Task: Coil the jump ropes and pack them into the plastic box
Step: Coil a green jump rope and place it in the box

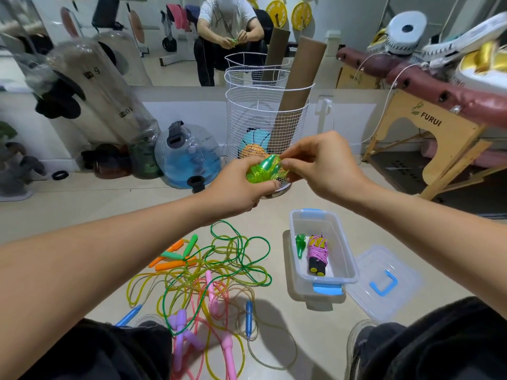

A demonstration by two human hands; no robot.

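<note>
Both hands are raised above the floor and meet around 1 bright green jump rope (pixel 264 170), which is already wound into a small tight bundle. The left hand (pixel 237 185) holds this bundle from below, with fingers and thumb curled around it, so its grip is closed on the rope. The right hand (pixel 319 163) comes from the other side, and its fingertips (pixel 288 163) pinch the rope at the top of the bundle; this grip is narrow and also on the green rope. The plastic box (pixel 322 252) stands open on the floor, below the right forearm, and it has blue latches. Inside it lie 2 packed ropes: a small dark green bundle (pixel 300 244) and, just beside it, a pink coiled rope (pixel 317 252) with black and yellow handles. The clear lid (pixel 384 281) with a blue handle lies on the floor, touching or nearly touching the right side of the box. To the left of the box, a loose tangled pile of ropes (pixel 214 272) is spread on the floor, with green, yellow and pink cords and orange, green, pink, purple and blue handles. Behind the hands stands a white wire basket (pixel 263 113) with a cardboard tube in it.
</note>
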